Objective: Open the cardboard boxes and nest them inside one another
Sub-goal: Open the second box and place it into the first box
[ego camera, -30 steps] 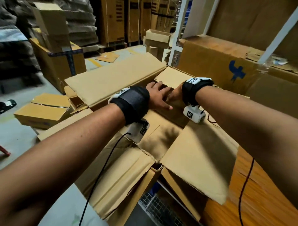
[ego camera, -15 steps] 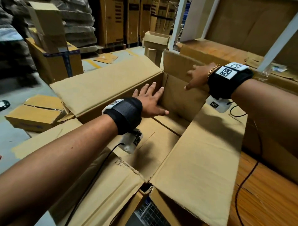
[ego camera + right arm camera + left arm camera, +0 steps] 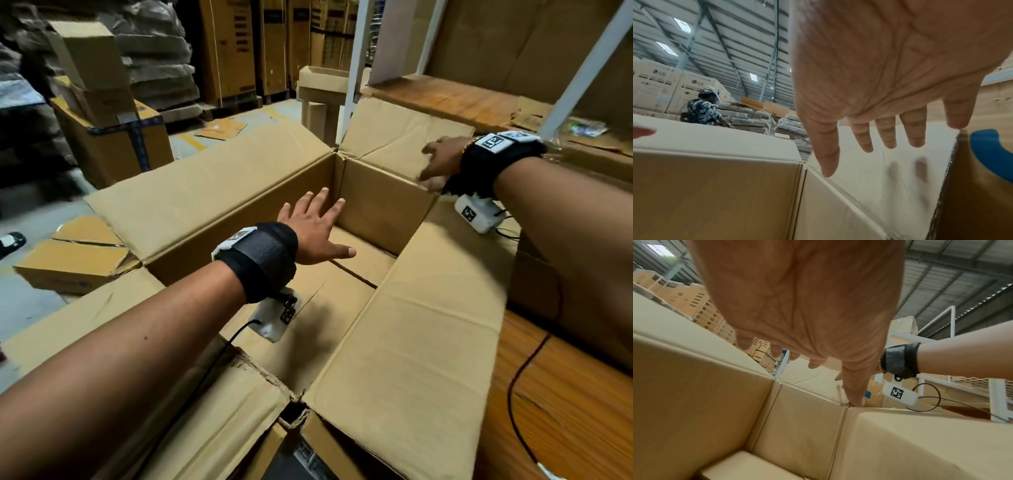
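A large cardboard box stands open in front of me, its flaps spread outward. My left hand hovers over the box's inside with fingers spread and holds nothing; the left wrist view shows its bare palm above the inner wall. My right hand reaches to the far flap, which leans away from me. Its fingers are straight and cast shadows on the flap; whether they touch it I cannot tell. The box's bottom flaps lie shut inside.
A smaller closed box lies on the floor at left, with stacked boxes behind it. The wooden shelf surface and white posts border the right. Another carton with a blue mark stands behind the flap. A person works far off.
My right hand has left the box's inside and gone up to the far flap, which swung from folded inward to leaning outward. My left hand stayed over the interior, fingers spreading.
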